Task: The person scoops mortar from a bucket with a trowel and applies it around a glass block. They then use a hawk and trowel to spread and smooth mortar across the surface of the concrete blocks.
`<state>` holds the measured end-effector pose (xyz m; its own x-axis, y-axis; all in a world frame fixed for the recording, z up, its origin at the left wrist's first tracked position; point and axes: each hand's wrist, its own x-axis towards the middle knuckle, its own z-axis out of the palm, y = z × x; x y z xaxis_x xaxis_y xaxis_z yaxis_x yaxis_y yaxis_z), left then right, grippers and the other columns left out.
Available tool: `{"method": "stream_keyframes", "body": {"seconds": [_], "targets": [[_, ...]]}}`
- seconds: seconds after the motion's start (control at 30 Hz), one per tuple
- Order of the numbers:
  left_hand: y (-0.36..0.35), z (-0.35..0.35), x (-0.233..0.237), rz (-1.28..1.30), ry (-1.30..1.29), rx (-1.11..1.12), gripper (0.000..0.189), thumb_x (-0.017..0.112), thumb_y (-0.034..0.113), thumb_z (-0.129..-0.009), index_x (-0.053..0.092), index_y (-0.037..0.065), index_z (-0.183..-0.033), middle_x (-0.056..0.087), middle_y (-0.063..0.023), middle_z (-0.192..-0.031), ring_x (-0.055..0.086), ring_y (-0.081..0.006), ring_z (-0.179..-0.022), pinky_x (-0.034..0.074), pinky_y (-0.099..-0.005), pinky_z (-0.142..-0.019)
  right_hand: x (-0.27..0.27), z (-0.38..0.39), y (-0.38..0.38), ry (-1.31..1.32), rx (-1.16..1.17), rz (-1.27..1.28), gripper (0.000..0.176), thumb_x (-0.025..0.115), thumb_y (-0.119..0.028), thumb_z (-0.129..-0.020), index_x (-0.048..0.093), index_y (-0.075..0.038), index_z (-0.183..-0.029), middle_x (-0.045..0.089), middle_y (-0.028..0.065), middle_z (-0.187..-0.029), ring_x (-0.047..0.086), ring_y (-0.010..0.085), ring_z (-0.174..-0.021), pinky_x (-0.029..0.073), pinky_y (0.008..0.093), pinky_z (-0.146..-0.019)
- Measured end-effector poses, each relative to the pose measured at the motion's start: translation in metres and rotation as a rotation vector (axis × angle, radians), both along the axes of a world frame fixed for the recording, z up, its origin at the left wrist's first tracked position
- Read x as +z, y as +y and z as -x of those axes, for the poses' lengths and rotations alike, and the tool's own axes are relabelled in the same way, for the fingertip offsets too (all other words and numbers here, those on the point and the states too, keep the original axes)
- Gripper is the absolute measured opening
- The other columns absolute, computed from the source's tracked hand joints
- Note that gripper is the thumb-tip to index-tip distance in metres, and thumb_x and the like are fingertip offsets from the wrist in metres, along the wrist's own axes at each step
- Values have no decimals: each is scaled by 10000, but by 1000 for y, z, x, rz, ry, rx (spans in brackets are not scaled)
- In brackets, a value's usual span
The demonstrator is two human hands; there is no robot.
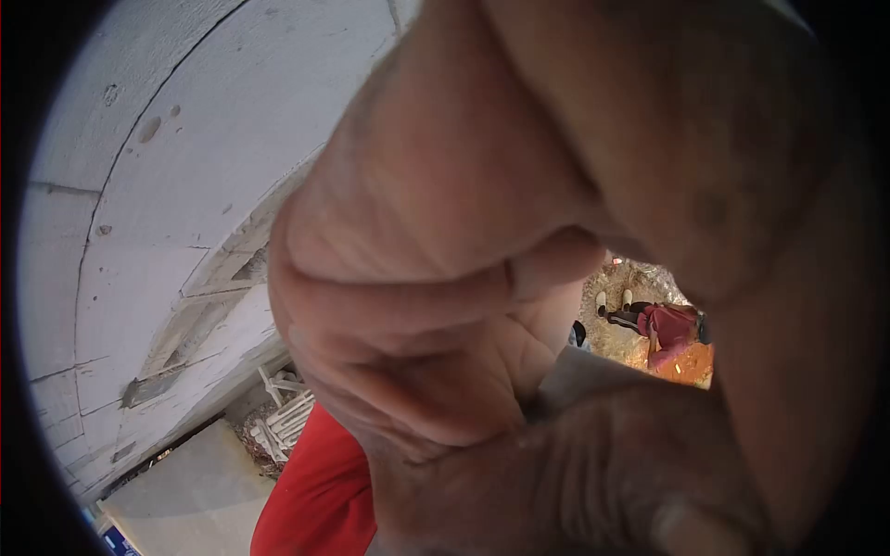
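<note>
My right hand (436, 361), as far as I can judge the side, fills the middle and right of the head view, very close to the lens. Its creased palm faces me, with the fingers bent round at the top and right. Low in the picture lies what looks like the thumb, blurred. The fingertips run past the camera's edge, so whatever they grip is hidden. Behind the hand shows a smooth red cloth (311, 496), perhaps clothing. A flat grey surface (584, 371) peeps out between palm and thumb. My left hand does not show.
The view is turned sideways. Pale blocks or slabs with dark joints (167, 204) cover the left. Below them are a grey slab (190, 496) and a pile of whitish pieces (283, 422). Through the hand's gap, a person in a dark red top (669, 329) appears on earthy ground.
</note>
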<state>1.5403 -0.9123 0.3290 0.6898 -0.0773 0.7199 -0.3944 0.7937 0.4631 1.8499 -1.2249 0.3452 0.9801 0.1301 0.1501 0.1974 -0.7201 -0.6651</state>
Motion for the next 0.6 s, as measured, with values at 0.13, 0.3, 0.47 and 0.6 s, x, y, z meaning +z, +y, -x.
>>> {"method": "stream_keyframes", "body": {"seconds": [0.13,0.3,0.47,0.6], "targets": [[0,-9,-6,84,-99,-83,156,738,75,-983,699,-6,-1110,713,-120,-987,679,-242,-869,561,-390,-781,9,-13,-4,-53,8,4,394,643,-313,-1011,613,-25,-1279,482,-38,-746,439,73,-523,341,260,-451],[-25,-16,-3,247,-288,-290,100,728,80,-994,707,-6,-1039,711,-126,-957,677,-240,-853,559,-390,-759,19,4,11,-62,28,39,634,692,-264,-977,513,105,-1462,554,20,-774,504,84,-523,390,263,-457],[-30,-42,1,359,-417,-655,93,719,87,-1004,719,4,-962,709,-138,-951,675,-245,-857,561,-397,-758,12,23,4,-91,13,-56,670,723,-244,-958,490,136,-1458,576,47,-759,548,122,-533,445,302,-484],[-22,-6,-3,62,-129,-175,72,776,75,-962,722,31,-948,700,-130,-941,671,-238,-824,554,-357,-721,10,36,11,-125,50,-96,369,723,-164,-969,595,88,-1207,570,14,-722,548,93,-523,441,281,-461]]}}
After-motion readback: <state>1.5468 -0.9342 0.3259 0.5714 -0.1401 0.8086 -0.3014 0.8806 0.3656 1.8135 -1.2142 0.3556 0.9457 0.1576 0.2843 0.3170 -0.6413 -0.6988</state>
